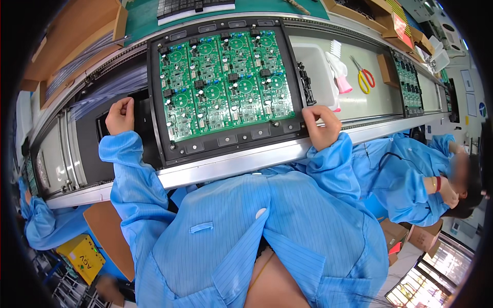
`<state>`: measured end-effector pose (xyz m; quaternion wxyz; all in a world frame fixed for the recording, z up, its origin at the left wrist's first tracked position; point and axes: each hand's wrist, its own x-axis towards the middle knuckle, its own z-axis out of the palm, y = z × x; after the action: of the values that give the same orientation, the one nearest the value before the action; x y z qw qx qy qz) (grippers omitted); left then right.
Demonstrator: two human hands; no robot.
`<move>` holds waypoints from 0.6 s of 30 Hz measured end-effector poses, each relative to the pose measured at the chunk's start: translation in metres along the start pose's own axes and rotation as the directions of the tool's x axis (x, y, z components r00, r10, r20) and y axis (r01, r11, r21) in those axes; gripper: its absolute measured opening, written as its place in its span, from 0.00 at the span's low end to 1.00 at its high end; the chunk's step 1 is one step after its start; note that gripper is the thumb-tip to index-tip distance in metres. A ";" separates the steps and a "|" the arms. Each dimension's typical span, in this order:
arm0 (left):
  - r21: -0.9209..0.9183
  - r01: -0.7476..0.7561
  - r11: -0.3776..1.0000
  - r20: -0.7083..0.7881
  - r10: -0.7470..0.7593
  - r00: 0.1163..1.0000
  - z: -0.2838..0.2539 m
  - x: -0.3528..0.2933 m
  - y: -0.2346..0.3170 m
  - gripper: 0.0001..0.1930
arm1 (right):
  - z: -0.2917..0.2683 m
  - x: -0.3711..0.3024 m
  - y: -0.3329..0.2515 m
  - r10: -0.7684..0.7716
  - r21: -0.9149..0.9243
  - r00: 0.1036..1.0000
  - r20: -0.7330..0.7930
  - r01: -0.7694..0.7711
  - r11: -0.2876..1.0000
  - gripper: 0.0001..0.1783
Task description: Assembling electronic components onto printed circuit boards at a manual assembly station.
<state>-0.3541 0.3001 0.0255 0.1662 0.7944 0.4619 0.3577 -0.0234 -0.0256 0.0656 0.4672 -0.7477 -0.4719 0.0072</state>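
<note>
A green circuit board panel [226, 84], made of several repeated sections, lies in a black carrier frame [236, 134] right in front of me. Dark blocks, small blue parts and white-printed circles dot its surface. Beside the carrier's left edge, over a dark surface, my left hand [120, 117] is closed with its fingers curled together. My right hand [322, 126] is closed by the carrier's lower right corner, thumb and forefinger bent toward each other. Whatever either hand may hold is hidden or too small to make out.
A metal rail [231, 165] runs along the near side. Right of the carrier are a white bin [310, 66], white-and-pink gloves [339, 74] and red-and-yellow-handled scissors [366, 80]. Clear plastic strips [110, 90] lie at left. Another person in blue [411, 174] works at right.
</note>
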 end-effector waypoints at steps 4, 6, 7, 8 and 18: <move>0.004 0.015 1.000 -0.017 -0.015 1.000 -0.001 -0.001 0.004 0.04 | 0.002 0.003 0.012 0.222 0.177 0.971 -0.086 -0.204 0.963 0.04; 0.001 0.010 1.000 -0.014 -0.010 1.000 -0.002 -0.001 0.004 0.04 | 0.003 0.005 0.012 0.272 0.235 0.958 -0.092 -0.245 0.941 0.05; -0.009 0.003 1.000 -0.011 -0.003 1.000 -0.002 -0.001 0.004 0.04 | 0.002 0.007 0.011 0.320 0.288 0.942 -0.100 -0.281 0.916 0.06; -0.019 -0.004 1.000 -0.009 0.004 1.000 -0.002 -0.001 0.005 0.04 | 0.002 0.008 0.011 0.368 0.340 0.924 -0.105 -0.315 0.886 0.07; -0.050 0.006 0.999 -0.008 -0.007 1.000 -0.004 -0.001 0.005 0.04 | 0.006 0.014 0.013 0.487 0.434 0.866 -0.110 -0.399 0.808 0.09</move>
<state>-0.3540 0.2965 0.0309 0.1855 0.7870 0.4560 0.3718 -0.0091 -0.0128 0.0593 0.6423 -0.7230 -0.2183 0.1307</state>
